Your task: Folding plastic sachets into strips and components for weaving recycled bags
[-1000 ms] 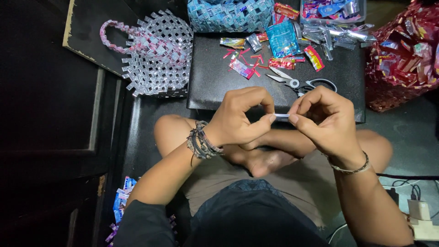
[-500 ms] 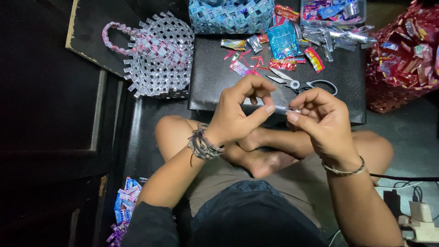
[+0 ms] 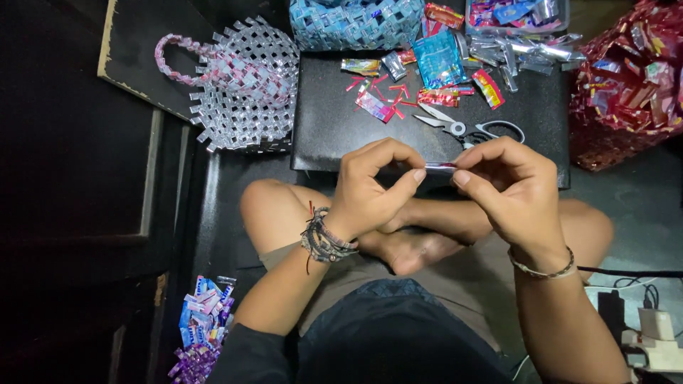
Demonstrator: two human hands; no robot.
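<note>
Left hand [image 3: 373, 188]: fingers curled, thumb and forefinger pinched on the left end of a folded wrapper strip [image 3: 440, 168]; corded bracelets at the wrist.
Right hand [image 3: 509, 186]: thumb and fingers pinched on the strip's right end; thin bangle at the wrist.
Strip position: horizontal between both hands, above the crossed legs, just in front of the near edge of the black board [image 3: 334, 128].
On board: scissors [image 3: 462, 128], blades pointing left, just beyond the hands; loose wrappers [image 3: 437, 60] and red trimmings farther back.
Left of board: silver-and-pink woven basket [image 3: 242, 85].
Far edge: blue woven piece [image 3: 356, 25].
Right: red woven basket [image 3: 629, 85].
Floor, lower left: pile of blue and purple wrappers [image 3: 203, 327].
</note>
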